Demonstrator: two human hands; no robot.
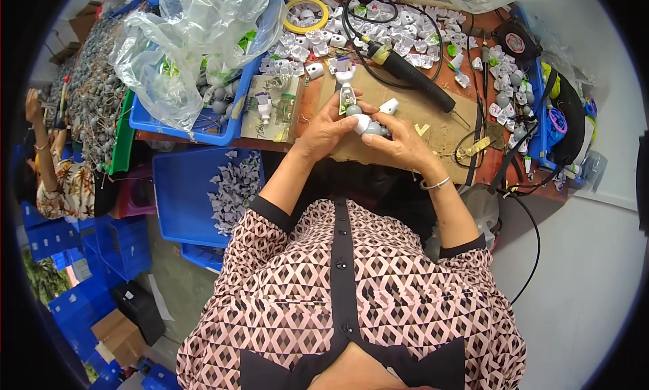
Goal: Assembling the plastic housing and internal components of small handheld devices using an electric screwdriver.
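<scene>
"What does the room show, from the left?"

"Another person's raised hand (34, 107) near a heap of grey parts (86, 99). Lower down, a brown cardboard box (120, 336) sits among blue crates. On the far right is a pale panel (581, 255)."

"And the counter (549, 186)?"

"Reddish-brown, strewn with white plastic pieces (409, 26). A yellow ring (291, 26) lies toward the back. At the middle, over a flat cardboard sheet (429, 113), the left hand (329, 128) and right hand (400, 144) are close together, both pinching a white-and-grey piece (363, 124) between them. A black-handled tool (409, 76) lies just beyond them."

"Now the containers?"

"Leftmost, a green tray wall (122, 136) borders the grey heap. Next, a blue bin (182, 134) holds grey balls and white-and-green bits, partly covered by a clear plastic bag (196, 45). Below it, a blue tray (181, 194) has small pale pieces (233, 190) gathered along its right side. At the right, another blue bin (543, 143) has a black bag (574, 109) in it."
</scene>
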